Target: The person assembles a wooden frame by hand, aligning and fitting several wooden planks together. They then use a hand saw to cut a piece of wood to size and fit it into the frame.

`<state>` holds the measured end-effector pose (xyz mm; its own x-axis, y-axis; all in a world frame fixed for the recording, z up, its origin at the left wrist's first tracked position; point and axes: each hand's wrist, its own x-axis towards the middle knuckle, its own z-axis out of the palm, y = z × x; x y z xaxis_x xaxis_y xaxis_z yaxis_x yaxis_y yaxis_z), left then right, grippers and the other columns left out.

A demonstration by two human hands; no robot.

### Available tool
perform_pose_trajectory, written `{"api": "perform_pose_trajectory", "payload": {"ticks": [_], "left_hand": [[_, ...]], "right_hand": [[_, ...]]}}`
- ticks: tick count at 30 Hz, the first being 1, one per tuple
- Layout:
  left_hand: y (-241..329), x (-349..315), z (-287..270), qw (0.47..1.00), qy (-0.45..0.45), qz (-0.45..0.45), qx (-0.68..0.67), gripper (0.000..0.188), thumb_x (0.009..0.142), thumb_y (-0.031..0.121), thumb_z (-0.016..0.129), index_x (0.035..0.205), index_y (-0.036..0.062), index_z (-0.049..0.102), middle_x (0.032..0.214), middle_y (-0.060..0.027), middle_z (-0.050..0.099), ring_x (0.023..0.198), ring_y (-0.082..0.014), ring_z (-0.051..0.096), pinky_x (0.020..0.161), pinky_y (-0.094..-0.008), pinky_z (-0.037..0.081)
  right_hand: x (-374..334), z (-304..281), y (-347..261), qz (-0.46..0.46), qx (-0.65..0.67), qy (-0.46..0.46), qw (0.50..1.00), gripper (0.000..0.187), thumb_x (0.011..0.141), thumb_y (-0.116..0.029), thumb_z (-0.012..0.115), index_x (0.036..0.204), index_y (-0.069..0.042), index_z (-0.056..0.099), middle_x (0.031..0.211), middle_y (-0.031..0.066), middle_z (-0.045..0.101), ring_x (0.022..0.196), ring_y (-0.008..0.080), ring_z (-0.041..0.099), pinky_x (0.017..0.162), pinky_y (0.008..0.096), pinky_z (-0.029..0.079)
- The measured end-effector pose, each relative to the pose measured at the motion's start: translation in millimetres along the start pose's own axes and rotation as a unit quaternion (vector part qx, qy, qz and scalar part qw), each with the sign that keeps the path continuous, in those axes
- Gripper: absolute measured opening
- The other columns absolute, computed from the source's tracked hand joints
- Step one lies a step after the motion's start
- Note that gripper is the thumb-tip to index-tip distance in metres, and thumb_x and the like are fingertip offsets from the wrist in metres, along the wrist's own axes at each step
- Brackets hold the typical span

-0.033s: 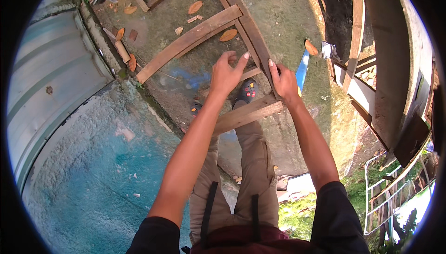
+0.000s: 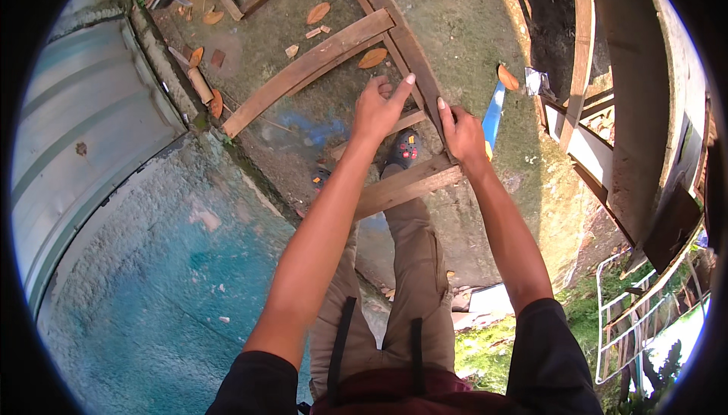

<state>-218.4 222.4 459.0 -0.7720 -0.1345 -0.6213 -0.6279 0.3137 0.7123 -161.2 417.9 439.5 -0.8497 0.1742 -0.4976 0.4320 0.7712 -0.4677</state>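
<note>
A ladder-like wooden frame stands before me, with a long board [image 2: 413, 47] running away from me and crosspieces joined to its left side. My right hand [image 2: 464, 138] grips that board near its closest end, the thumb lying on top. On the other side, my left hand [image 2: 379, 111] has its fingers loosely curled and its thumb stretched out, the tip at the board's edge. Nothing shows in its grasp. The near crosspiece [image 2: 409, 186] passes just below both hands, above my legs. Farther off, another crosspiece [image 2: 307, 70] slants down to the left.
To the right, a blue handsaw-like blade [image 2: 494, 115] lies on the ground by a dry leaf [image 2: 508, 77]. Large planks [image 2: 629, 96] lean at the far right. A corrugated metal sheet [image 2: 91, 142] and blue-painted concrete [image 2: 182, 256] fill the left. My shoe [image 2: 406, 148] is under the frame.
My left hand has shifted slightly right and away from me, bringing its thumb to the long board. My right hand has stayed in nearly the same place.
</note>
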Motion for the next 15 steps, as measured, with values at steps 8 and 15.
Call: {"api": "perform_pose_trajectory", "payload": {"ticks": [8,15], "left_hand": [[37.2,59.2,113.2,0.953,0.22,-0.108,-0.175,0.07,0.076,0.021,0.076,0.132,-0.0137,0.051,0.121,-0.0313,0.065,0.111,-0.0439,0.067,0.097,-0.0476,0.051],[58.7,51.0,118.3,0.947,0.269,-0.161,-0.065,0.054,0.08,0.019,0.072,0.124,-0.0082,0.06,0.114,-0.026,0.071,0.106,-0.0419,0.068,0.093,-0.049,0.053]], "right_hand": [[20.9,9.5,26.7,0.122,0.336,0.0,0.934,0.088,0.106,-0.064,0.017,0.104,0.005,0.072,0.09,0.0248,0.073,0.09,0.0366,0.072,0.085,0.0465,0.054],[11.8,10.2,106.0,0.262,0.519,0.019,0.813,0.101,0.097,-0.079,0.008,0.129,0.002,0.06,0.115,0.0175,0.071,0.104,0.0265,0.069,0.097,0.0401,0.049]]}}
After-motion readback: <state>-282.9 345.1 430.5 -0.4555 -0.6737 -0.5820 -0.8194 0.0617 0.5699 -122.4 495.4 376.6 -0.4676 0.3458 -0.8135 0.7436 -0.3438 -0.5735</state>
